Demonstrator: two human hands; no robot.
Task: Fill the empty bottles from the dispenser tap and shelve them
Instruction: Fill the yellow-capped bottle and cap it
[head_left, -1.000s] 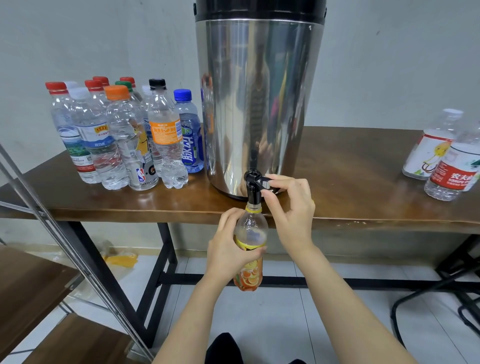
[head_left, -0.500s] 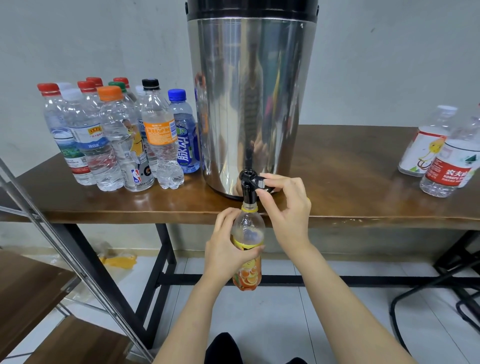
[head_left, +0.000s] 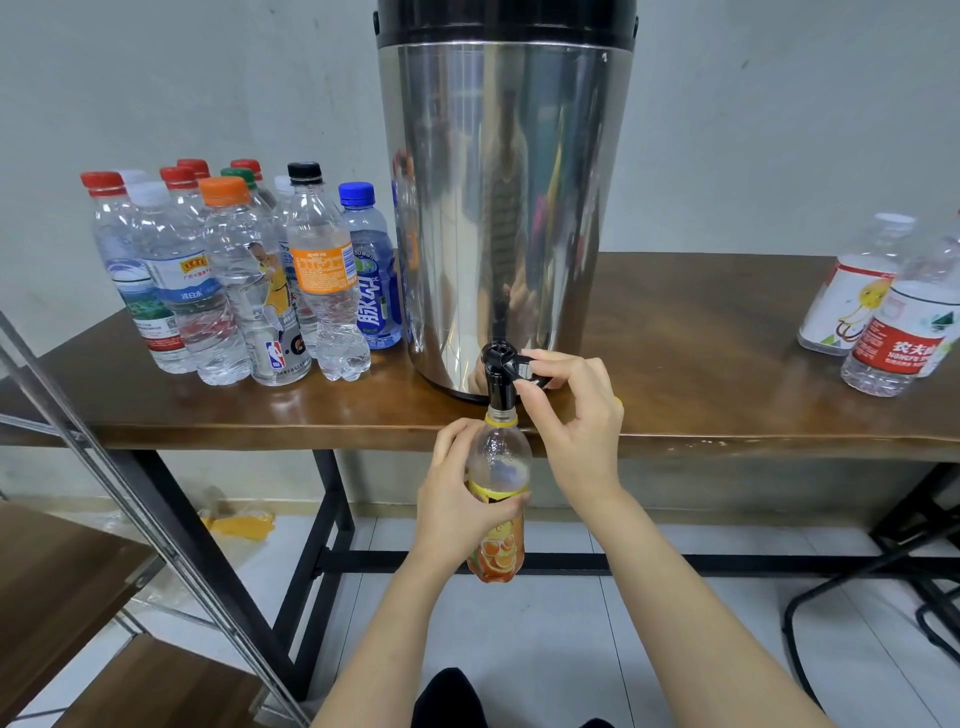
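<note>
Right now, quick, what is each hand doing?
Left hand: grips the orange-label bottle under the tap.
Right hand: pinches the black lever of that tap.

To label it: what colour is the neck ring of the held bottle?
The neck ring is yellow; head view.

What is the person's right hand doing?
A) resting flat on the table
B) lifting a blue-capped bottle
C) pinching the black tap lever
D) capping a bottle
C: the right hand pinches the black tap lever, while the left hand holds the orange-labelled bottle under the spout.
</note>
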